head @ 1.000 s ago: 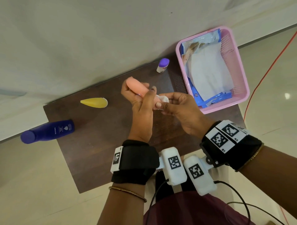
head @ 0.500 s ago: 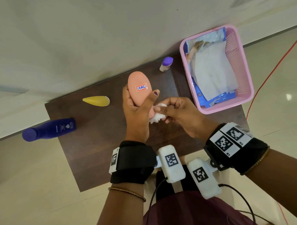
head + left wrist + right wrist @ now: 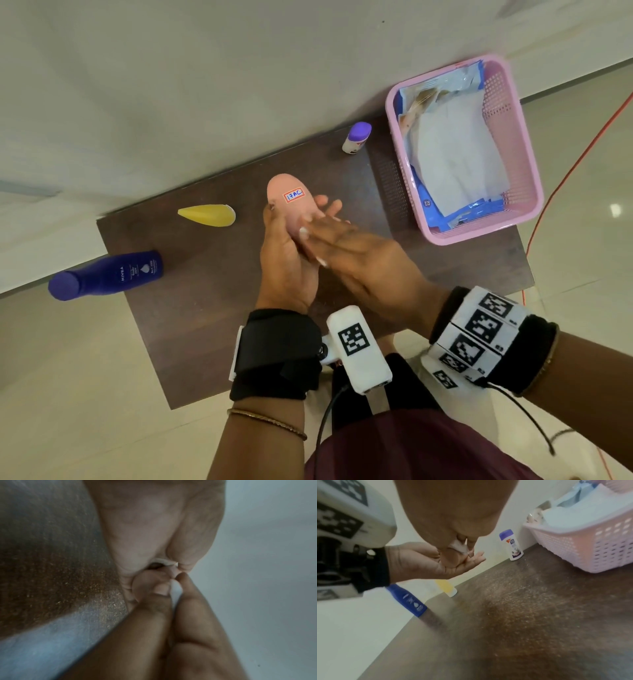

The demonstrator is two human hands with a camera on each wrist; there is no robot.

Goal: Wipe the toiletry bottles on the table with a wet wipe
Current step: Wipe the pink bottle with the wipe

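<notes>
My left hand holds a pink bottle above the brown table, bottom end up, with a small red-and-blue sticker facing me. The thumb lies on the bottle's left side and the fingers reach out past its right. My right hand lies across the bottle's lower front and presses a white wet wipe against it. Only scraps of the wipe show under the fingers. The left wrist view shows both hands close together, blurred.
A yellow bottle lies left of my hands. A dark blue bottle stands at the table's left edge. A small white bottle with a purple cap stands by the wall. A pink basket with a wipes pack stands at the right. A red cable runs across the floor.
My right hand has slid from the bottle's lower right side onto its front, and the wipe is now mostly covered. My left thumb has shifted to the bottle's left side.
</notes>
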